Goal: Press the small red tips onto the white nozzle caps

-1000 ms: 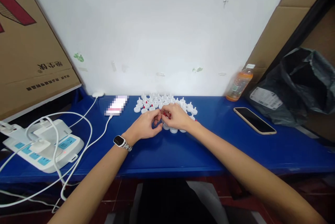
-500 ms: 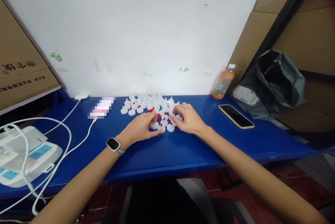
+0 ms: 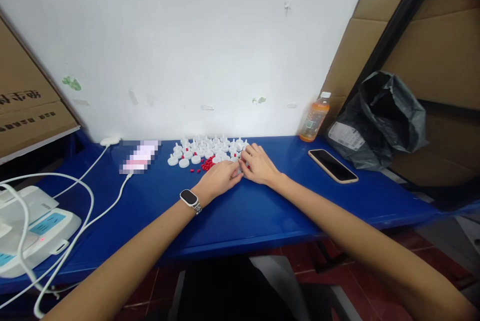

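My left hand (image 3: 222, 179), with a watch (image 3: 190, 199) on its wrist, is closed, thumb and fingers together. Its fingertips meet those of my right hand (image 3: 259, 165), whose fingers are curled. A bit of white plastic shows between the hands, but what each one grips is mostly hidden. Behind them stand many white nozzle caps (image 3: 195, 159) with upright pointed spouts, and a few carry red tips. Small loose red tips (image 3: 207, 164) lie in a pile just left of my fingers, with a couple of strays nearer the front.
The blue table (image 3: 240, 216) backs onto a white wall. On the right are a phone (image 3: 333, 166), an orange drink bottle (image 3: 315, 118) and a grey plastic bag (image 3: 375, 126). On the left, white cables run around a power strip (image 3: 52, 231) near a cardboard box (image 3: 30, 106).
My left hand has moved right to meet my right hand, uncovering the pile of red tips. My right hand's fingers have drawn in over the front caps. The view has shifted slightly.
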